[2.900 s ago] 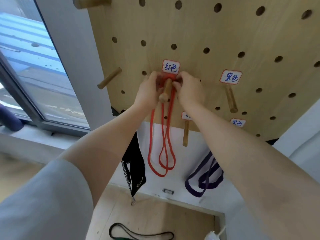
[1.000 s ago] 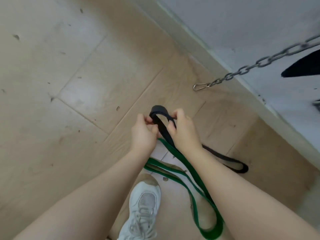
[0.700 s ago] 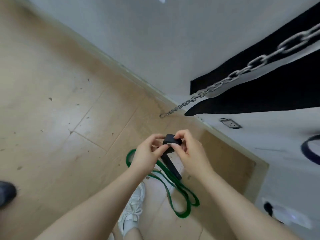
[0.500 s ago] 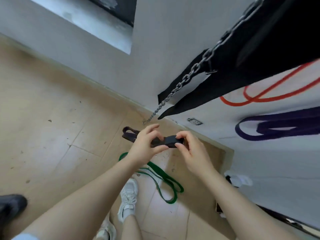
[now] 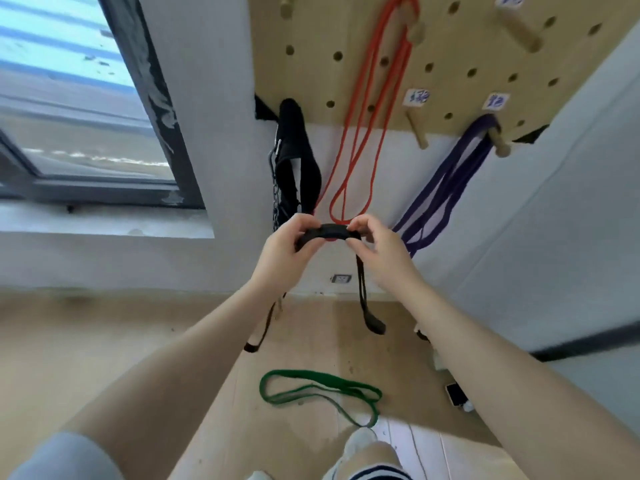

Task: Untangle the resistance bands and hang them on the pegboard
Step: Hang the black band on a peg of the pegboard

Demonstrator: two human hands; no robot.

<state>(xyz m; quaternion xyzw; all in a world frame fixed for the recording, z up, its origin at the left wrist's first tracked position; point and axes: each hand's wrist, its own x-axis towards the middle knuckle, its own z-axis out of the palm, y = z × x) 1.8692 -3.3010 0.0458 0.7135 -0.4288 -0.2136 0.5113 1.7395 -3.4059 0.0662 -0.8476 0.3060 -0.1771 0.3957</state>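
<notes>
Black resistance band (image 5: 325, 232) sits at the centre of my view, a flat, matte strip bunched into a short arched span between my two hands. My left hand (image 5: 284, 249) pinches its 9 o'clock end between thumb and curled fingers, and my right hand (image 5: 379, 252) pinches the 3 o'clock end the same way, so each grip is closed on the band. From each hand a loop hangs down toward 6 o'clock, the right one ending in a folded bend. Up at 12 o'clock the pegboard (image 5: 311, 46) carries a red band (image 5: 363, 109) on a peg, and a purple band (image 5: 450, 181) hangs from another peg toward 2 o'clock. Down at 6 o'clock a green band (image 5: 311, 389) lies in loose loops on the floor (image 5: 121, 341).
</notes>
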